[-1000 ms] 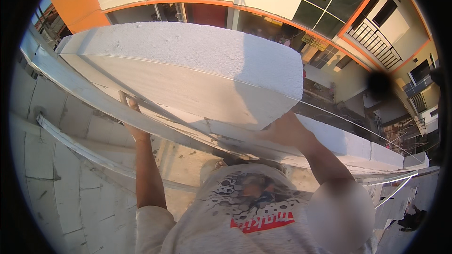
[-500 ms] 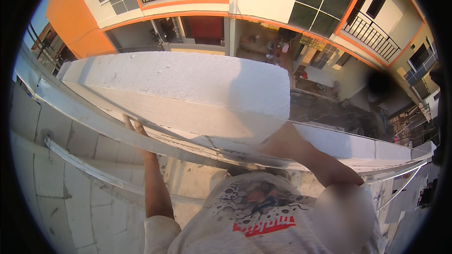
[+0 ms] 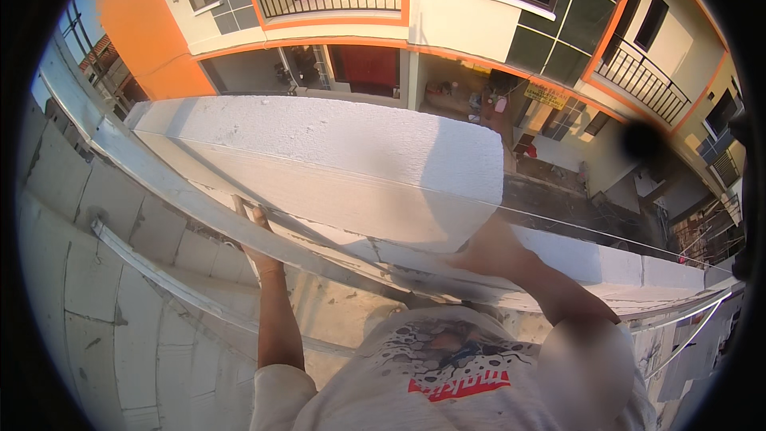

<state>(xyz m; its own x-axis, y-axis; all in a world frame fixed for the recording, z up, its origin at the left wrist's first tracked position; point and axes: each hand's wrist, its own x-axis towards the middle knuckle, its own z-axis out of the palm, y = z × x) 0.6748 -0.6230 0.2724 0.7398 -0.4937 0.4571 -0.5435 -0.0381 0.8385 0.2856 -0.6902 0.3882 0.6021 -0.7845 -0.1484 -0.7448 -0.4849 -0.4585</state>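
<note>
A long white lightweight concrete block (image 3: 319,140) lies along the top of a wall of similar pale blocks (image 3: 558,254). My left hand (image 3: 257,231) reaches up behind a metal rail, close under the block's left part. Two of its fingers stick up apart against the wall's near side, and I see nothing held in it. At the block's right end, my right hand (image 3: 483,246) lies against the lower corner of the near face. Blur and the angle hide its fingers. A thin string line (image 3: 590,227) runs along the wall past the block.
The curved-looking metal rail (image 3: 171,183) crosses between me and the wall, with a second metal bar (image 3: 152,267) lower left. A block wall (image 3: 88,303) stands at my left. Beyond the wall is a drop to a street (image 3: 558,206) and an orange and cream building (image 3: 447,8).
The whole view has shifted slightly, so everything sits a little lower and farther right. Both hands keep their places at the block and wall.
</note>
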